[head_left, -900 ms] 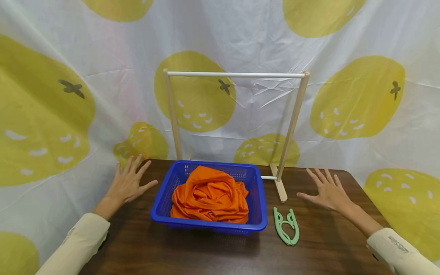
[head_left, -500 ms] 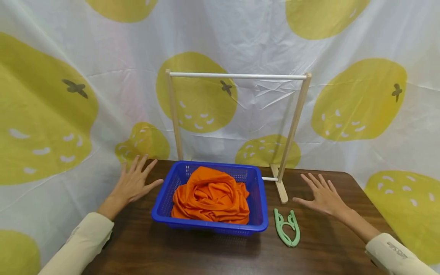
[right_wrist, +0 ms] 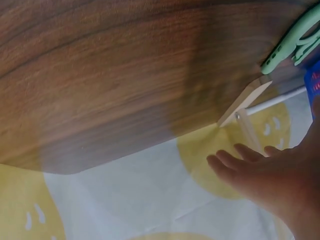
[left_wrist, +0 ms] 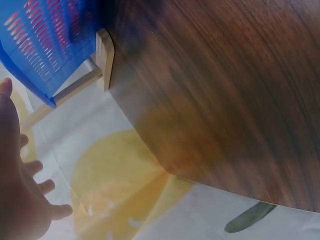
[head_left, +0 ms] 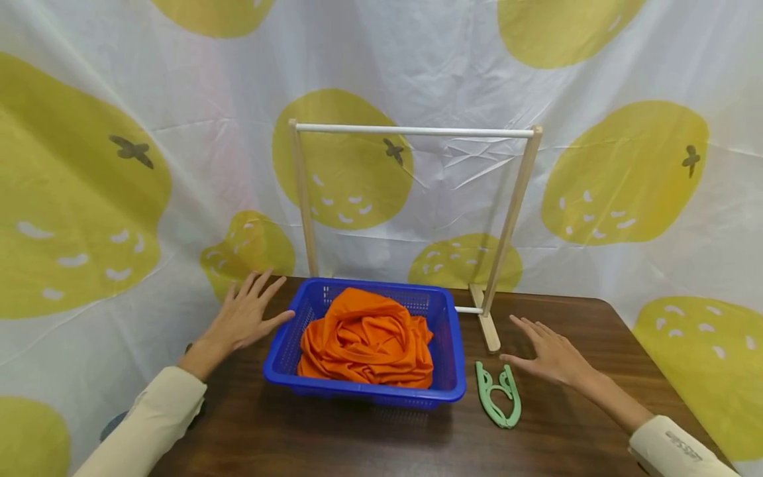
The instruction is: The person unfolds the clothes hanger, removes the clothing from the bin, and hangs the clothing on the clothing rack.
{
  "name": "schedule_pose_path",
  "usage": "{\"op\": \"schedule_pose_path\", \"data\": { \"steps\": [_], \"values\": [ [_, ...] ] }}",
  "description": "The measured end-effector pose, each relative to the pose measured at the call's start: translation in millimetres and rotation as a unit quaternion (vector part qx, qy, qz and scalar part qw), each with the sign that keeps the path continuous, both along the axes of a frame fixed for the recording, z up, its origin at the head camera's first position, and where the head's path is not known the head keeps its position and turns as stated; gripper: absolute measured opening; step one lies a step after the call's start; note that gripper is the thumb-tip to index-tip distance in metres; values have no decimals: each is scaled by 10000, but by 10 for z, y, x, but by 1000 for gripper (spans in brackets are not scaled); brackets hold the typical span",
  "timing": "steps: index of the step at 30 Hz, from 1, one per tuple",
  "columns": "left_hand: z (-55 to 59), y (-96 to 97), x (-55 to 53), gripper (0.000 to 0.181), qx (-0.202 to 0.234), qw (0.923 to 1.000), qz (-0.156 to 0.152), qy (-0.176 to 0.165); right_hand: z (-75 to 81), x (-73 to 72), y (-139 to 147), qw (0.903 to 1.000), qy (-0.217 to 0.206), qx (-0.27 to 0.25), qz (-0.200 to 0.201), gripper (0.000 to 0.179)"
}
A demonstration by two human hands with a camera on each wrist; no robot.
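My left hand (head_left: 243, 317) is spread beside the left rim of a blue plastic basket (head_left: 363, 391), its thumb tip right at the rim in the head view. Crumpled orange cloth (head_left: 366, 341) fills much of the basket. On the right, my right hand (head_left: 551, 354) is held with fingers extended and holds nothing. Its thumb points towards a green folding clothes hanger (head_left: 499, 397), which lies folded on the table just right of the basket. The left wrist view has the left hand (left_wrist: 20, 185) below the basket's slotted wall (left_wrist: 45, 45).
Behind the basket stands a rack with wooden posts (head_left: 511, 218) and a white top rail (head_left: 411, 131); its right foot (head_left: 489, 331) reaches near the hanger. A brown wooden table (head_left: 381, 450) carries everything. A lemon-patterned cloth (head_left: 465, 79) hangs behind and on both sides.
Both hands have moved inward: the left hand rightwards to the basket's rim, the right hand leftwards nearer the hanger. Basket, cloth and hanger have stayed in place.
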State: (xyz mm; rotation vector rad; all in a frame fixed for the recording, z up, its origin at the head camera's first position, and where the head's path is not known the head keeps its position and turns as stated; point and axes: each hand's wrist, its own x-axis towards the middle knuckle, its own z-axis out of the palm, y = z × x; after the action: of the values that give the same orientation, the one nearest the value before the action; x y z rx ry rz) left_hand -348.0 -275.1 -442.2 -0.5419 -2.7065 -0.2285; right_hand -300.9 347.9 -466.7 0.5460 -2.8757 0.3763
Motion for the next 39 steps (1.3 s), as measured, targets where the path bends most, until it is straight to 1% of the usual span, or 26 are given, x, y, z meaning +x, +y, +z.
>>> {"op": "schedule_pose_path", "data": {
  "steps": [2, 6, 9, 13, 17, 21, 24, 29, 33, 36, 39],
  "values": [
    [-9, 12, 0, 84, 50, 10000, -38, 19, -17, 18, -11, 10000, -77, -47, 33, 90],
    [-21, 48, 4, 83, 131, 9999, -69, 14, -55, 55, -33, 9991, -413, -134, -16, 90],
    [-28, 82, 8, 83, 212, 9997, -72, -97, -77, 78, -49, 9980, -602, -177, -53, 90],
    [-41, 121, 18, 84, 350, 9986, -103, -378, -107, 92, -61, 9968, -758, -234, -90, 89],
    [-62, 152, 15, 86, 501, 9968, -149, -611, -138, 91, -62, 9960, -852, -245, -106, 87],
    [-95, 164, 3, 87, 687, 9947, -231, -734, -172, 100, -64, 9957, -882, -274, -42, 86],
    [-120, 162, -8, 87, 917, 9913, -309, -897, -190, 120, -69, 9953, -922, -283, -4, 86],
    [-159, 151, -16, 80, 1428, 9813, -528, -1182, -208, 149, -72, 9930, -1106, -406, 35, 84],
    [-203, 143, -29, 74, 1668, 9765, -698, -1176, -234, 162, -66, 9930, -1077, -480, 46, 82],
    [-236, 143, -39, 71, 1771, 9745, -817, -1108, -253, 167, -59, 9944, -943, -470, 48, 80],
    [-267, 153, -48, 68, 1860, 9723, -947, -1048, -268, 175, -58, 9942, -938, -527, 69, 79]
  ]
}}
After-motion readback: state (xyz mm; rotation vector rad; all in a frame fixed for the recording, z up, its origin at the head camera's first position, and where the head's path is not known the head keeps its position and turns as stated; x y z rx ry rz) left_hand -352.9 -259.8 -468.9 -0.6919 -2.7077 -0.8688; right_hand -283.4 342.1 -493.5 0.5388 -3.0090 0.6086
